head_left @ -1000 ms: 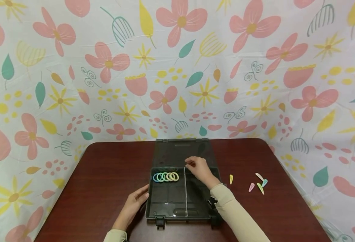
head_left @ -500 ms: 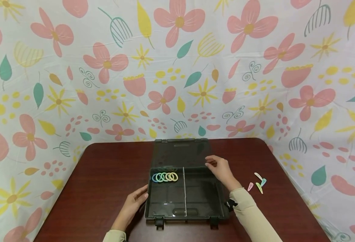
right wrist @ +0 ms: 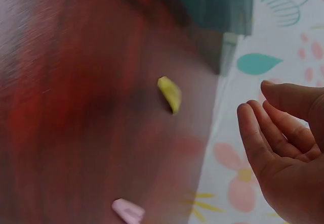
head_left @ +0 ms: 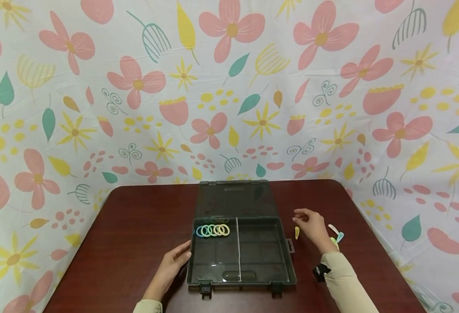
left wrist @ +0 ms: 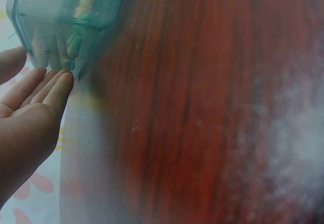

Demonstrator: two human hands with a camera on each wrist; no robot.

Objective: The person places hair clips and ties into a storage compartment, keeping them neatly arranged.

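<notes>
My left hand (head_left: 172,265) rests with straight fingers against the left wall of a dark see-through storage box (head_left: 266,252). In the left wrist view, its fingertips (left wrist: 65,80) meet the box side. My right hand (head_left: 309,226) is above the table, right of the box, fingers loosely bent and holding nothing. Just left of it lies a yellow hair clip (head_left: 297,233). White (head_left: 333,228), blue (head_left: 340,237) and green (head_left: 334,240) hair clips lie by the right wrist, the green one partly covered. A pink hair clip (right wrist: 128,212) shows in the right wrist view only.
The box's lid (head_left: 235,200) lies folded back toward the patterned cloth backdrop (head_left: 229,87). A pale divider (head_left: 239,250) splits the box. Overlapping pastel rings (head_left: 213,230) sit in its back left part. Latches (head_left: 206,289) stick out at the front of the brown table (head_left: 147,226).
My right hand has moved right, from over the box to over the table beside the yellow hair clip. My left hand stays at the box wall.
</notes>
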